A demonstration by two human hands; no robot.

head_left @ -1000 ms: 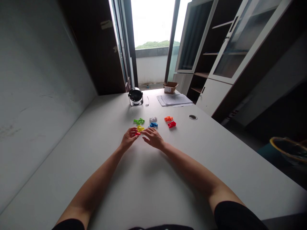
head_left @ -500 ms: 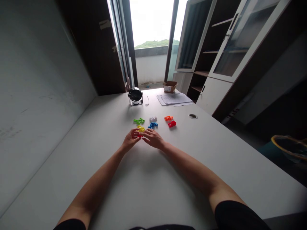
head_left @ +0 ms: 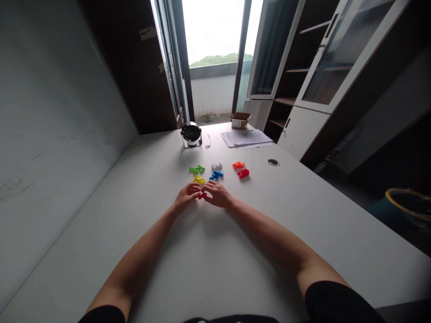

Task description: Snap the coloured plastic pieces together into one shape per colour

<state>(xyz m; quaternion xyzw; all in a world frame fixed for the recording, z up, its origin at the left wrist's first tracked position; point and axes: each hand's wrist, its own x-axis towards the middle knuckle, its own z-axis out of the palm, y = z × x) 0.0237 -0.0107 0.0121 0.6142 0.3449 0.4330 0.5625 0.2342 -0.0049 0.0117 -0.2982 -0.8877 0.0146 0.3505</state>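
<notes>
A small red plastic puzzle piece (head_left: 202, 195) lies on the white table (head_left: 111, 224) between my left hand (head_left: 186, 197) and my right hand (head_left: 217, 194). The fingertips of both hands are at or on it, partly covering it. Just beyond my left fingers is a yellow piece (head_left: 198, 180), with a green piece (head_left: 197, 169) behind that. Farther right are a blue piece (head_left: 216, 175), a white piece (head_left: 217, 167), an orange piece (head_left: 238, 165) and a second red piece (head_left: 243, 173).
A round black desk fan (head_left: 191, 134) and a loose wire stand at the far end of the table, by a stack of papers (head_left: 242, 137) and a cardboard box (head_left: 240, 120). A cable grommet (head_left: 273, 162) sits in the tabletop. A wall runs along the left edge.
Both hands have drawn toward me and closer together. The small red piece has come with them, away from the yellow piece, and now shows between my fingertips.
</notes>
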